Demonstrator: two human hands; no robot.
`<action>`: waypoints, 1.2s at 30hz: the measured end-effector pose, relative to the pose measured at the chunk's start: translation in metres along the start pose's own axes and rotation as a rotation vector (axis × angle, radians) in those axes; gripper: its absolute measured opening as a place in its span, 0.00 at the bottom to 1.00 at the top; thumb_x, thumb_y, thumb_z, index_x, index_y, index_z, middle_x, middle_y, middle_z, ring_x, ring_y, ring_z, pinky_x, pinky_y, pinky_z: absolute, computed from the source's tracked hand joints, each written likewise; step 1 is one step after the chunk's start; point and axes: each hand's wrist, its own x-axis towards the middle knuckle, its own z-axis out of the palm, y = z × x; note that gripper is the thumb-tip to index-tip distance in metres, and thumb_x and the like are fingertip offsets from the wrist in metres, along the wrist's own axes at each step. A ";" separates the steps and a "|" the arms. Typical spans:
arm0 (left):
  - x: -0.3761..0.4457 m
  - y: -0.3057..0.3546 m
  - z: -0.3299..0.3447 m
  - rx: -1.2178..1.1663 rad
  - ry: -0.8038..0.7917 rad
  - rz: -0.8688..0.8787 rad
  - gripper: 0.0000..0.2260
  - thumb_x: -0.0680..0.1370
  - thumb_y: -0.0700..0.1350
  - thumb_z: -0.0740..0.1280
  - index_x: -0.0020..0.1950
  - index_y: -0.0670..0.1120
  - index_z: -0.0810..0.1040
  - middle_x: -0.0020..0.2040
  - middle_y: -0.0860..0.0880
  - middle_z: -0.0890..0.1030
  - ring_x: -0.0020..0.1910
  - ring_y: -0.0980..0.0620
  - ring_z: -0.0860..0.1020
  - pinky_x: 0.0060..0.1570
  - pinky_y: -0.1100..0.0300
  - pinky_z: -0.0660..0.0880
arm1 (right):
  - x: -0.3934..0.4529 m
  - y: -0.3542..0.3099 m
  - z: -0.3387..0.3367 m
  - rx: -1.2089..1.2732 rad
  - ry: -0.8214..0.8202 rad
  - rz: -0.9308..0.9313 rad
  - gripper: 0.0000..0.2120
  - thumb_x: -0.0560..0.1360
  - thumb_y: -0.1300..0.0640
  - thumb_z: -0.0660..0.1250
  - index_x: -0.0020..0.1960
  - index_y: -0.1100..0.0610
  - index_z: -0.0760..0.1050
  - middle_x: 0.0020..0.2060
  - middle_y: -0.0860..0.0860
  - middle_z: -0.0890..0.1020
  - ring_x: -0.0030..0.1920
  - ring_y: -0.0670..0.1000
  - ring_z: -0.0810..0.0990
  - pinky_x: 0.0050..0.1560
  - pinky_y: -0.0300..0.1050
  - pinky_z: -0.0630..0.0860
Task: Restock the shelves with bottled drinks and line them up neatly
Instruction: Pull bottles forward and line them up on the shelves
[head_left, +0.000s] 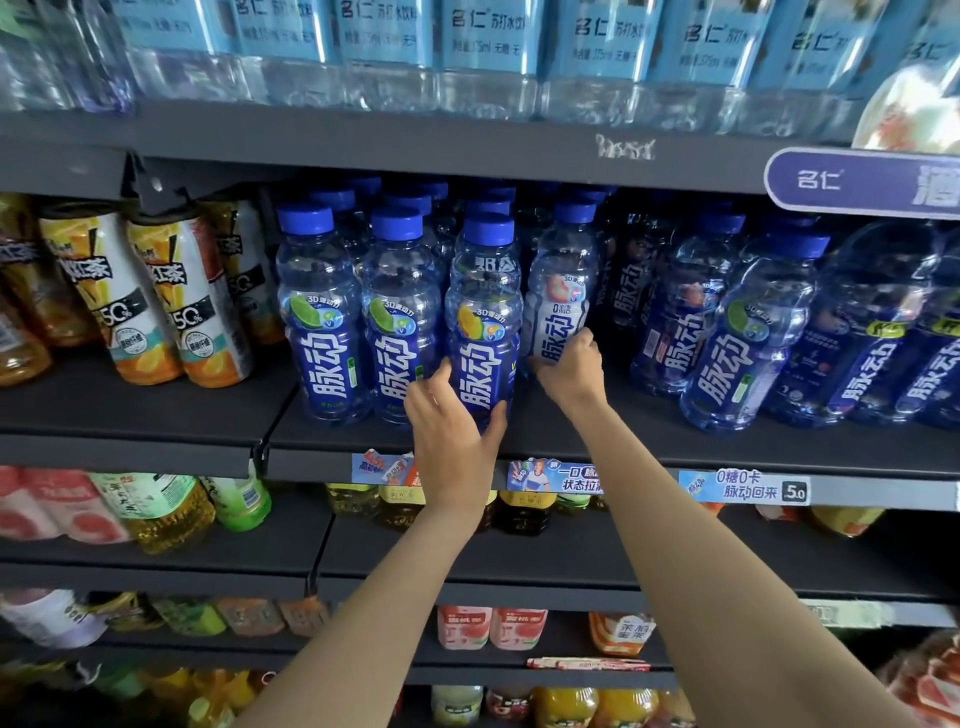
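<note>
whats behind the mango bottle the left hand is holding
Behind the mango bottle held by the left hand, more blue caps show a row going back. Their bodies and the shelf depth are hidden.

Water bottles cropped at top, rear bottles hidden — lowest shelf labels blurred
</note>
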 end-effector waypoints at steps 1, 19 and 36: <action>0.000 0.000 0.000 0.005 0.007 0.003 0.27 0.72 0.47 0.72 0.65 0.38 0.65 0.60 0.39 0.68 0.62 0.43 0.67 0.54 0.53 0.72 | 0.002 0.001 -0.003 -0.004 -0.027 0.000 0.30 0.71 0.56 0.72 0.65 0.67 0.60 0.61 0.62 0.70 0.61 0.60 0.71 0.56 0.50 0.71; 0.000 -0.001 0.001 0.003 -0.005 -0.007 0.27 0.73 0.48 0.70 0.65 0.38 0.65 0.59 0.39 0.69 0.62 0.42 0.67 0.53 0.50 0.73 | 0.013 0.021 -0.031 -0.039 0.030 0.128 0.36 0.67 0.53 0.75 0.65 0.65 0.60 0.64 0.61 0.67 0.61 0.62 0.71 0.56 0.53 0.70; 0.001 0.003 0.002 0.045 0.011 -0.015 0.27 0.71 0.46 0.72 0.65 0.38 0.65 0.59 0.39 0.69 0.61 0.43 0.68 0.53 0.52 0.74 | 0.032 0.017 -0.041 -0.129 -0.001 0.158 0.42 0.67 0.48 0.75 0.69 0.66 0.58 0.64 0.61 0.69 0.63 0.61 0.71 0.57 0.52 0.72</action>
